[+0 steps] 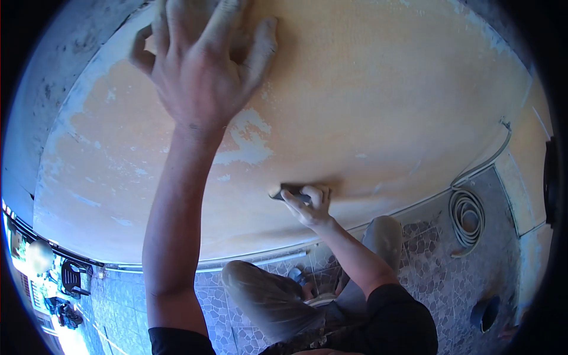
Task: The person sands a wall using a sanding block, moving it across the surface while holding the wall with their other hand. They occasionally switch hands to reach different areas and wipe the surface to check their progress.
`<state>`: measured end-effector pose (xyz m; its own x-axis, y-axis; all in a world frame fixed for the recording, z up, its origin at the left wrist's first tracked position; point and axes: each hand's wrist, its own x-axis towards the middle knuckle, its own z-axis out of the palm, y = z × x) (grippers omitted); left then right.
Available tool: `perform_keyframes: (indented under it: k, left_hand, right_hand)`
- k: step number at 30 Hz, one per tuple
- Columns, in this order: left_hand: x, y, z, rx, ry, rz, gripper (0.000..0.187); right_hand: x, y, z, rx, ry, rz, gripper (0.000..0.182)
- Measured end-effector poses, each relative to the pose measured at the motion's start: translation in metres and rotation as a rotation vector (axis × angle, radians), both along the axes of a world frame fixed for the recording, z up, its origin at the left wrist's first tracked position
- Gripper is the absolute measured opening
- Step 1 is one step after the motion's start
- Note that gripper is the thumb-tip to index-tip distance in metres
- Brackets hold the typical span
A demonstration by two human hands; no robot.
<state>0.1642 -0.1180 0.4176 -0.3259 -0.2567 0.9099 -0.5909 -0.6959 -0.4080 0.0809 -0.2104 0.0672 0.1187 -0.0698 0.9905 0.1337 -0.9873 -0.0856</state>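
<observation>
A large wall (384,106) with an orange-tan surface and pale worn patches fills the upper view. High on it at the upper left, my left hand (204,65) lies with its fingers spread, nothing visible in it. Lower down, near the middle, my right hand (310,206) grips a small dark block (291,193) with a light end, pressed against the wall. A pale patch (251,139) shows on the wall between the two hands.
My bent knees are below the wall, over a stone-patterned tile floor (423,245). A coiled hose (467,218) lies at the right, with a dark round container (485,313) below it. A dark chair (76,278) stands far left.
</observation>
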Motion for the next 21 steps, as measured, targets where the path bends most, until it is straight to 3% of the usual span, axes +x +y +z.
perform_keyframes:
  k: [1, 2, 4, 6, 8, 9, 12, 14, 16, 18, 19, 21]
  left_hand:
    - [-0.004, 0.000, -0.001, 0.011, 0.049, -0.005, 0.059]
    - [-0.007, 0.000, -0.001, 0.023, 0.094, -0.009, 0.059]
    - [-0.006, 0.001, -0.001, 0.024, 0.152, 0.054, 0.060]
    - [-0.003, -0.001, -0.003, 0.015, 0.088, -0.037, 0.060]
    - [-0.008, -0.002, -0.002, 0.005, 0.155, 0.013, 0.061]
    - [-0.007, -0.003, -0.003, 0.014, 0.163, 0.000, 0.062]
    - [-0.016, -0.001, -0.001, 0.021, 0.215, 0.094, 0.063]
    - [-0.012, 0.000, -0.002, 0.024, 0.220, 0.008, 0.061]
    - [-0.011, 0.005, -0.006, 0.033, 0.212, 0.052, 0.060]
    - [-0.010, 0.006, -0.010, 0.005, 0.084, -0.075, 0.057]
    - [0.003, 0.003, -0.025, -0.002, 0.164, -0.160, 0.051]
    - [-0.011, 0.018, -0.064, 0.074, 0.315, -0.200, 0.054]
  right_hand:
    - [-0.003, -0.010, -0.019, -0.048, 0.042, 0.010, 0.058]
    - [-0.013, -0.022, -0.009, -0.107, 0.104, 0.001, 0.066]
    - [-0.010, -0.048, 0.035, -0.084, 0.037, 0.015, 0.062]
    - [-0.011, -0.072, 0.110, 0.276, -0.233, -0.192, 0.058]
    - [-0.013, -0.070, 0.170, 0.670, -0.377, -0.056, 0.057]
    - [-0.006, -0.063, 0.167, 0.659, -0.374, -0.049, 0.057]
    - [0.015, -0.017, 0.117, 0.266, -0.252, -0.171, 0.052]
    - [0.014, 0.014, 0.043, 0.100, -0.043, -0.008, 0.058]
    - [-0.009, 0.027, 0.021, 0.005, 0.141, 0.064, 0.059]
    - [-0.034, 0.034, 0.018, 0.165, 0.246, 0.144, 0.056]
    - [-0.044, 0.035, 0.021, 0.150, 0.241, 0.155, 0.056]
    - [-0.066, 0.033, 0.027, 0.992, 0.386, 0.515, 0.046]
